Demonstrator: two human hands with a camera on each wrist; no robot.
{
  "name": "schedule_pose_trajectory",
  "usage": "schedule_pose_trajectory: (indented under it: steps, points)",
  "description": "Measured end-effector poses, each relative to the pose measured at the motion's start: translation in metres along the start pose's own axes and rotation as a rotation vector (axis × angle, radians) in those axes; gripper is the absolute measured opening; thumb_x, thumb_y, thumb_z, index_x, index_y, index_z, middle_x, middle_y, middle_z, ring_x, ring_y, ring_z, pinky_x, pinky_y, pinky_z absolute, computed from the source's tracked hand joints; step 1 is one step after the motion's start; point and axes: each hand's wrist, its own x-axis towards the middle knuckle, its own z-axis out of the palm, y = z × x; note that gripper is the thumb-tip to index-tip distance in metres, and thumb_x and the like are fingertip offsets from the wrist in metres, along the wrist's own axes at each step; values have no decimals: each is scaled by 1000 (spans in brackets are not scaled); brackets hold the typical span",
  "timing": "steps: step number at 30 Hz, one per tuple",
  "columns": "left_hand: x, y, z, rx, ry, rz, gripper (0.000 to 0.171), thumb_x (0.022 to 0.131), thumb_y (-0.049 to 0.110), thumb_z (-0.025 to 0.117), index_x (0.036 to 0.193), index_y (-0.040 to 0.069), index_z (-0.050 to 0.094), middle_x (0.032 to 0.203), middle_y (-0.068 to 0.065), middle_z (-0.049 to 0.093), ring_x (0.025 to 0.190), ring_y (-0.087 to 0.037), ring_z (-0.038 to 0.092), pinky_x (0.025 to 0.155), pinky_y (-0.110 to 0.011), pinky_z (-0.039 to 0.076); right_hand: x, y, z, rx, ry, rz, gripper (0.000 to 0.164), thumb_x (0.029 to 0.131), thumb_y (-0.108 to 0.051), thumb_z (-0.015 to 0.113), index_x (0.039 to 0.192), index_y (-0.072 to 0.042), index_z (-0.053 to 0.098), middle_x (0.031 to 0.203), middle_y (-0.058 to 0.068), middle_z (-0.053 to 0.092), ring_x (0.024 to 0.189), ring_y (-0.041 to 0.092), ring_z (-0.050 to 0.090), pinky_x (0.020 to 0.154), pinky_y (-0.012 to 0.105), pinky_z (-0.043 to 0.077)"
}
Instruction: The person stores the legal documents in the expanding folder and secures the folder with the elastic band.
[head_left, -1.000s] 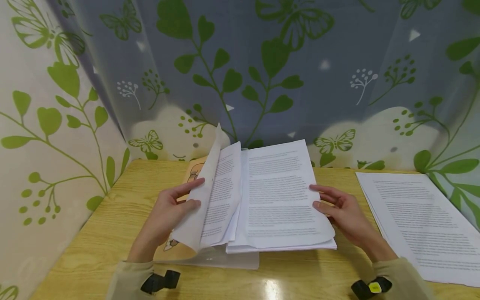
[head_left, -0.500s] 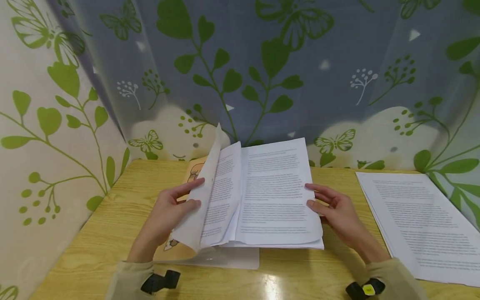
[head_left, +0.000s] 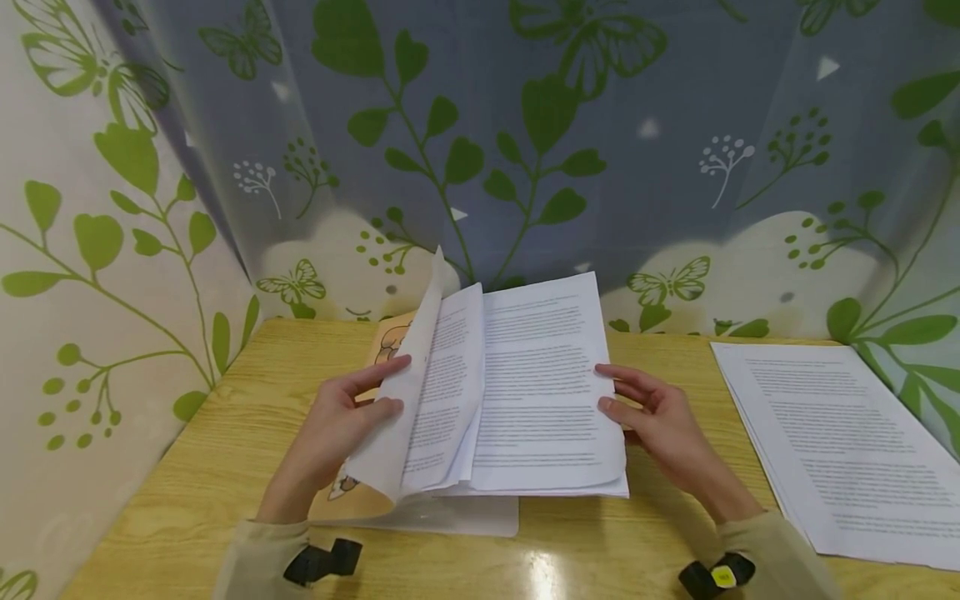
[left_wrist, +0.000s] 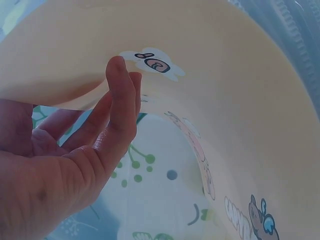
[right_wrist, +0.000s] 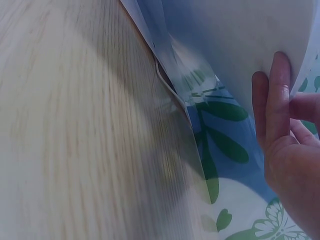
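A folder with an orange-beige cartoon cover (head_left: 363, 500) lies at the table's middle left, its clear plastic lower edge (head_left: 480, 518) showing below. My left hand (head_left: 337, 429) pinches the raised front flap, thumb and index finger on its white inner side. In the left wrist view the cover (left_wrist: 225, 75) bends up past the left hand (left_wrist: 75, 165). Printed sheets (head_left: 450, 392) stand just inside the flap. My right hand (head_left: 663, 429) holds the right edge of a stack of printed paper (head_left: 536, 392), thumb in front and other fingers behind. The stack's left edge is hidden behind those sheets.
Another pile of printed sheets (head_left: 847, 450) lies on the wooden table (head_left: 210, 467) to the right. A curtain (head_left: 480, 150) with green leaves and butterflies hangs behind the table and along both sides. Black straps (head_left: 322, 562) circle both wrists.
My right hand has moved left with the paper stack, whose left part now sits farther behind the sheets in the folder. The left hand and the flap have stayed in place.
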Motion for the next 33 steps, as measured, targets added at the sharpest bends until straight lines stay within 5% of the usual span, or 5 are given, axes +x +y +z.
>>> schedule_pose_trajectory:
  steps: [8, 21, 33]
  points:
    - [1, 0, 2, 14, 11, -26, 54, 97, 6, 60, 149, 21, 56, 149, -16, 53, 90, -22, 73, 69, -33, 63, 2, -2, 6, 11, -4, 6, 56, 100, -17, 67, 150, -4, 47, 125, -10, 68, 94, 10, 73, 76, 31, 63]
    - [2, -1, 2, -3, -3, -20, 54, 97, 6, 59, 149, 20, 55, 147, -19, 54, 88, -21, 73, 68, -34, 63, 8, -4, 19, -36, 15, 25, 55, 99, -15, 68, 150, -10, 49, 143, 18, 60, 91, 10, 73, 70, 29, 62]
    - [1, -1, 2, 6, -2, -23, 54, 97, 6, 59, 149, 21, 55, 149, -17, 53, 88, -22, 73, 69, -34, 63, 12, -4, 30, -2, -2, 43, 58, 99, -12, 67, 153, -14, 46, 144, 20, 59, 86, 10, 71, 62, 26, 55]
